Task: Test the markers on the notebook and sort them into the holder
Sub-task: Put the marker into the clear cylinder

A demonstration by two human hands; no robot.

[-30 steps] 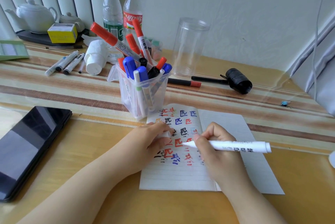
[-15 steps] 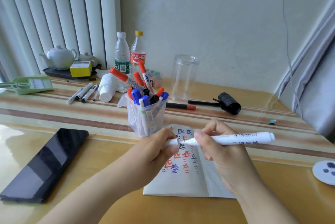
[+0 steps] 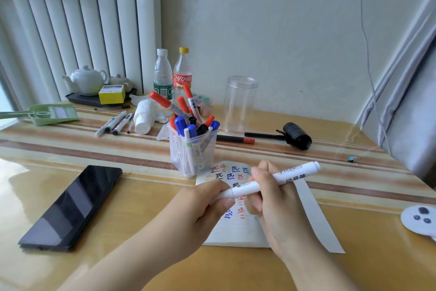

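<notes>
Head view: striped glossy table against white wall, left hand and right hand both gripping white marker.

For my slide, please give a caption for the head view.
Both hands, left and right, hold a white marker above the notebook.

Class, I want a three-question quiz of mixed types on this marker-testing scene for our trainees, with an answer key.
1. True or false: both hands hold the white marker.
2. Where does the phone lie from the holder? A) front left B) behind it C) inside it
3. Fill in: the clear jar behind the holder stands ____.

Key: 1 true. 2 A. 3 upright; the left hand grips the cap end, the right hand the barrel.
</notes>
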